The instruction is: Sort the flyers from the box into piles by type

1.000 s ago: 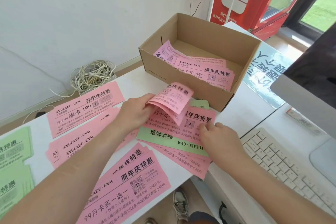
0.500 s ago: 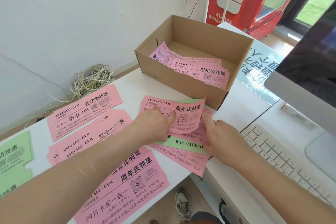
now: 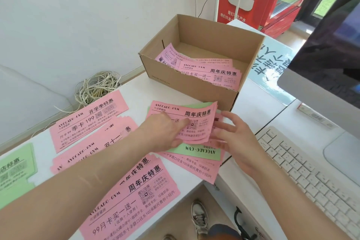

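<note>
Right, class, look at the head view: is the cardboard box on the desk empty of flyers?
No: several pink flyers lie inside the cardboard box, the top one printed side up.

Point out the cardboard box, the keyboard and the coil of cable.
box [image 3: 185,88], head view, front wall.
keyboard [image 3: 311,172], head view, middle keys.
cable coil [image 3: 97,87], head view, middle of the tangle.

Bare forearms, one worn grey-white laced sneaker
</note>
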Motion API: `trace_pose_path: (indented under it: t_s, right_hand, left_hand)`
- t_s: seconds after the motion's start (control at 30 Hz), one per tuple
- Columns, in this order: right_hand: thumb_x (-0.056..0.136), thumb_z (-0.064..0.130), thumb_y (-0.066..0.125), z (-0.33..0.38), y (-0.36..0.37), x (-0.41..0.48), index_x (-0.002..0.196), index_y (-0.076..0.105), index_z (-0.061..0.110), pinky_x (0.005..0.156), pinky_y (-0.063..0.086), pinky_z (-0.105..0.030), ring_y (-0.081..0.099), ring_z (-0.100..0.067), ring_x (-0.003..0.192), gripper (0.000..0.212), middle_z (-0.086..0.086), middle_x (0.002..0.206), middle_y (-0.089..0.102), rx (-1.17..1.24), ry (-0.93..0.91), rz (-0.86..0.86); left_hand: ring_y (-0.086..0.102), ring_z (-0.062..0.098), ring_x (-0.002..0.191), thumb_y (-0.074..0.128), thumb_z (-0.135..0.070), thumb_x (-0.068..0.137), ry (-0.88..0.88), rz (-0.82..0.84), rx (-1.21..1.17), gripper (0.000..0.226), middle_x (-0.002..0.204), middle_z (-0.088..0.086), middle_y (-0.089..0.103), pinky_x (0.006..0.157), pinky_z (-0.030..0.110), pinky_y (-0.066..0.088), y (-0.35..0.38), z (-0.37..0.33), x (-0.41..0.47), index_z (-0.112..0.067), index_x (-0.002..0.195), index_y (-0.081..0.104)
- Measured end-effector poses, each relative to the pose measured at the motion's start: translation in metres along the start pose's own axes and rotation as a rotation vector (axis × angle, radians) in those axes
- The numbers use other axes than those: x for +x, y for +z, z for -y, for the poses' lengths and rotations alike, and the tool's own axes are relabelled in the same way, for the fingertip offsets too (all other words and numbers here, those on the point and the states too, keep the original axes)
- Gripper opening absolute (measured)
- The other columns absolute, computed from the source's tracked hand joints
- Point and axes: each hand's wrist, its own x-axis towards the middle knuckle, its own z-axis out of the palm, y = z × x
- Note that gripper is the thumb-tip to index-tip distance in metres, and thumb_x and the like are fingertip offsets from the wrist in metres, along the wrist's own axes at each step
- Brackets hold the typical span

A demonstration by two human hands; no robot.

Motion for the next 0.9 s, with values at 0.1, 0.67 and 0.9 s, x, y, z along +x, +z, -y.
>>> trace_pose_path:
  t_s: [0.1, 0.67, 0.9]
  right_hand:
    - [0.092, 0.01, 0.058, 0.0, 0.014, -0.003, 0.133, 0.045, 0.038, 0.08, 0.056, -0.03, 0.069, -0.01, 0.098, 0.051, 0.009, 0.118, 0.067, -0.116, -0.094, 0.185]
    - [0.093, 0.014, 0.047, 0.005, 0.013, 0.001, 0.13, 0.053, 0.029, 0.078, 0.044, -0.022, 0.054, -0.005, 0.094, 0.04, 0.016, 0.111, 0.061, -0.748, -0.268, -0.124]
    - [0.091, 0.012, 0.049, 0.004, 0.0, 0.023, 0.131, 0.049, 0.022, 0.077, 0.04, -0.022, 0.054, -0.008, 0.1, 0.042, 0.008, 0.116, 0.06, -0.622, -0.098, -0.202]
  left_hand:
    - [0.048, 0.025, 0.078, 0.047, -0.066, 0.084, -0.054, 0.157, -0.116, 0.07, 0.103, 0.01, 0.056, 0.072, 0.034, 0.044, -0.009, 0.002, 0.003, -0.037, 0.142, 0.02]
    - [0.058, 0.027, 0.093, 0.046, -0.025, 0.089, -0.488, -0.106, -1.174, 0.02, 0.098, 0.006, 0.062, 0.082, 0.039, 0.047, -0.002, -0.012, 0.01, -0.013, 0.103, 0.054]
    - [0.053, 0.026, 0.075, 0.046, -0.022, 0.093, -0.518, -0.25, -0.937, 0.057, 0.101, 0.008, 0.062, 0.064, 0.033, 0.031, 0.0, -0.023, 0.009, -0.023, 0.145, 0.02]
